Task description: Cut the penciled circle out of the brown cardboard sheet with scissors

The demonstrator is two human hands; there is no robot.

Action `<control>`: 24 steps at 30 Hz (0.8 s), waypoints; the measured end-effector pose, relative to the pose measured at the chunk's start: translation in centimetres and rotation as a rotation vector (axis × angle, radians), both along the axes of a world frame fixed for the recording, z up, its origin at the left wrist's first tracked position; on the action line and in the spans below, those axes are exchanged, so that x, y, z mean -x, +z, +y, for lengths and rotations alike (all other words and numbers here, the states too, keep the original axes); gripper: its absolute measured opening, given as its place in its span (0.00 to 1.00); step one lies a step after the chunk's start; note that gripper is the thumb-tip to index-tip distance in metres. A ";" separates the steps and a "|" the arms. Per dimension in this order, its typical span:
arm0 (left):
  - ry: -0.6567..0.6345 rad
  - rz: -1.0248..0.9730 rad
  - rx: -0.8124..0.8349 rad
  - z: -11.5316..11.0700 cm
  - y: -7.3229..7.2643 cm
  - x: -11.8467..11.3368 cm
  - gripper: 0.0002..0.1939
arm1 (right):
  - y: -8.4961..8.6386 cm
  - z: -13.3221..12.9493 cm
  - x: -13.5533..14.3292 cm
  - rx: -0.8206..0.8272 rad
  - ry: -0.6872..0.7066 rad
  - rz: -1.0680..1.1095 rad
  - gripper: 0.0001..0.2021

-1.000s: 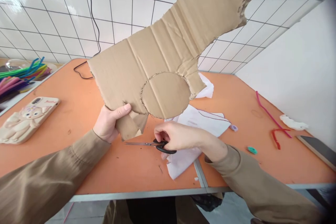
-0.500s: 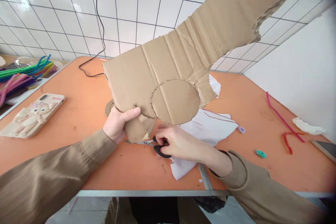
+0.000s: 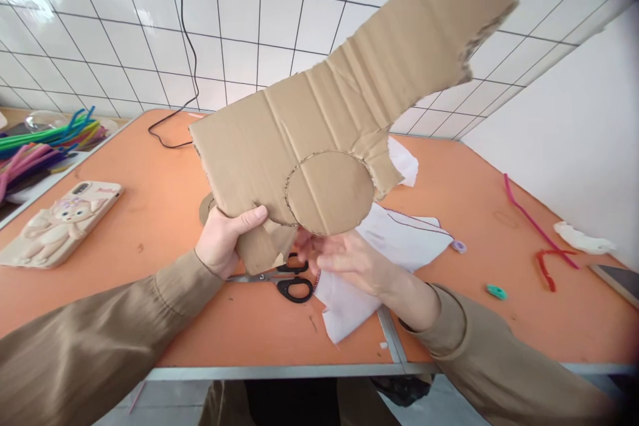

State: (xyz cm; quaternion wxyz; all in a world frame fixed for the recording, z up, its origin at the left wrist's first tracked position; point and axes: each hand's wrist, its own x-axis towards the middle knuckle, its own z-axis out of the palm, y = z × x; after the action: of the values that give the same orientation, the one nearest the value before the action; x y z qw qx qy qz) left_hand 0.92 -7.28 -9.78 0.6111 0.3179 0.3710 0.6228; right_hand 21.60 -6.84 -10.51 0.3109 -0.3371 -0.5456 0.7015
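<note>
A large torn piece of brown cardboard (image 3: 249,153) is held up at a slant above the table. My left hand (image 3: 224,233) grips its lower left edge, thumb on the front. An oval (image 3: 332,193) with a rough cut outline sits in its lower part. Just under the oval is my right hand (image 3: 347,259), fingers apart, some fingertips hidden or blurred near the cardboard's lower edge. Black-handled scissors (image 3: 295,289) lie on the table between my hands, their blades partly behind my left hand. White cloth (image 3: 404,239) lies beneath and beyond my right hand.
On the orange table (image 3: 150,213) a phone in a bear case (image 3: 64,223) lies at left, with colourful pipe cleaners (image 3: 44,140) behind it. A black cable (image 3: 182,26) hangs at the wall. At right are a teal clip (image 3: 496,291), red pipe cleaners (image 3: 546,269) and white crumpled material (image 3: 584,238).
My right hand has let go of the scissors, which now lie on the table, and its fingers have opened beneath the oval. The cardboard has shifted slightly left.
</note>
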 end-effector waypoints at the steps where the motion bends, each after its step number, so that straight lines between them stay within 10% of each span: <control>1: 0.018 0.001 0.005 0.1 0.0 0.0 0.21 | 0.3 0.0 0.0 0.000 -0.051 0.080 0.21; 12: -0.061 0.040 0.116 -0.7 0.3 -0.5 0.20 | 0.5 0.3 0.4 0.017 -0.304 0.178 0.26; 24: -0.118 -0.033 0.146 -0.5 -0.2 0.0 0.21 | -0.1 0.6 0.3 0.043 -0.278 0.178 0.27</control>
State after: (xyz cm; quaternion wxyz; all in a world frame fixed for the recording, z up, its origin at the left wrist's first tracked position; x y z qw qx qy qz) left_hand 0.95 -7.75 -9.96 0.6743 0.2838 0.3859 0.5620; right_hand 21.27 -6.23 -10.62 0.4446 -0.3525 -0.4487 0.6904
